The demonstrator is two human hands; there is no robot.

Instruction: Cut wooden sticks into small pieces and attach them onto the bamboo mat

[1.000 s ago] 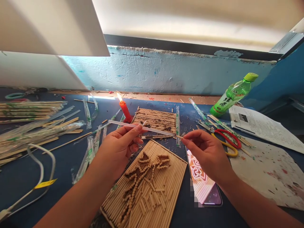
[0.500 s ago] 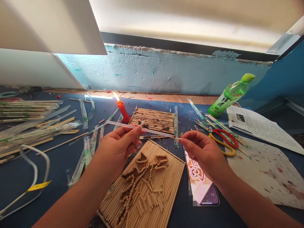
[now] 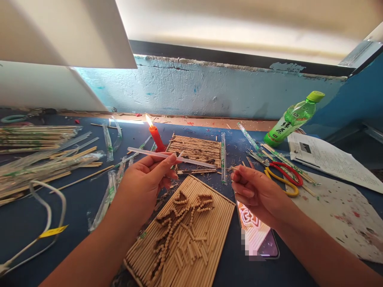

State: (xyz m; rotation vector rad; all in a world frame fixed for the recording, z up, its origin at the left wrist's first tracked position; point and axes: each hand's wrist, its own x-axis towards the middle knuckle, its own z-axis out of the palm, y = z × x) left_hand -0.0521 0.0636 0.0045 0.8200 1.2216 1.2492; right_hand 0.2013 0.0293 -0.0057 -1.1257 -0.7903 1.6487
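My left hand [image 3: 146, 183] pinches a long translucent white stick [image 3: 185, 159] that runs level from left to right above the table. My right hand [image 3: 254, 191] hovers to the right of the stick's end with fingers curled, pinching a tiny wooden bit [image 3: 233, 168]. Below both hands lies a mat of glued wooden sticks [image 3: 215, 223] with a raised figure of short stick pieces [image 3: 179, 223] on it. A lit red candle [image 3: 156, 137] stands just behind the left hand. A second stick mat [image 3: 196, 149] lies beyond.
A phone [image 3: 257, 235] with a lit screen lies under my right wrist. Red and yellow scissors [image 3: 281, 175], a green bottle [image 3: 291, 119] and printed papers [image 3: 326, 157] are at right. Bundles of wrapped chopsticks [image 3: 38, 137] and a white cable [image 3: 44, 223] lie at left.
My right hand has drawn slightly away from the white stick's end and dropped a little. The left hand has lifted the stick slightly.
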